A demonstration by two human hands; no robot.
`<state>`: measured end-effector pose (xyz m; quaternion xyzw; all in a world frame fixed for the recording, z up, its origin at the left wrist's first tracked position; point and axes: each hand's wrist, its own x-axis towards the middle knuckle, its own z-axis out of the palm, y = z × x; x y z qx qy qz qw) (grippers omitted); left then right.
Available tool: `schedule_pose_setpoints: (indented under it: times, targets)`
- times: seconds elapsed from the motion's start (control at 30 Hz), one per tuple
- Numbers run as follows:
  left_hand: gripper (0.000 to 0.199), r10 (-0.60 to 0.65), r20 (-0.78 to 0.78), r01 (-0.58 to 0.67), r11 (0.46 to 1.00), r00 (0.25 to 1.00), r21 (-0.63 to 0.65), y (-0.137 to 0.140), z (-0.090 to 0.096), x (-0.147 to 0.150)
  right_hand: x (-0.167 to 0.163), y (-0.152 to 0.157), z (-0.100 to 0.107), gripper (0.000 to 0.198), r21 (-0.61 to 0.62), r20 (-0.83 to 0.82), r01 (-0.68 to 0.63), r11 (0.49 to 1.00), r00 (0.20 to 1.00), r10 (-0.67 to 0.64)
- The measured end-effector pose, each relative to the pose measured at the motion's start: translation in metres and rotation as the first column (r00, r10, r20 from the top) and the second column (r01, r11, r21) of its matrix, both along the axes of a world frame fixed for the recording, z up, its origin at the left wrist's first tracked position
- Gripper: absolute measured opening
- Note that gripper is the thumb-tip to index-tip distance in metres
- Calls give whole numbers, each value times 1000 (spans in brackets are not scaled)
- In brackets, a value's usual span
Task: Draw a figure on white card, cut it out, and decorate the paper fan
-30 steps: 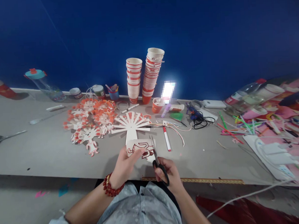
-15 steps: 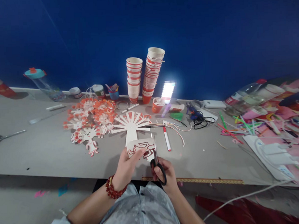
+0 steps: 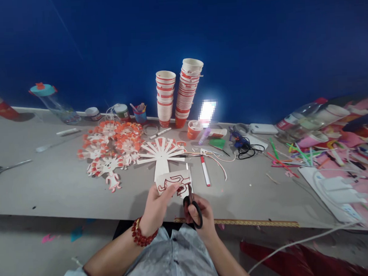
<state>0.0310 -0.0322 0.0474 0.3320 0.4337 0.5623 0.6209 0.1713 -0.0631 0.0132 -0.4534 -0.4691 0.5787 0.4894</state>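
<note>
Over grey tabletop (image 3: 250,196) by blue wall (image 3: 121,43), left hand (image 3: 157,203) holds paper (image 3: 172,179), right hand (image 3: 205,214) scissors (image 3: 190,193), seemingly touching it.

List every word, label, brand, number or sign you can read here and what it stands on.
None can be read with certainty.
Bottle label, far right: pale marks on red, too blurred to read.
Jar, back left: markings too small to read.
Paper in the left hand: line drawing, no lettering visible.
</note>
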Motion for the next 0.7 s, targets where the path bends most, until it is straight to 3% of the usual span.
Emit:
schedule_pose_setpoints:
  times: [0.4,0.7]
  targets:
    - [26,-115,-108,119,992,987,34,7,15,-13,5,-1,5,58,-31,41,-13,999,999,14]
    - [25,-177,-166,188,981,970,50,16,15,-23,10,0,11,59,-32,88,-26,999,996,29]
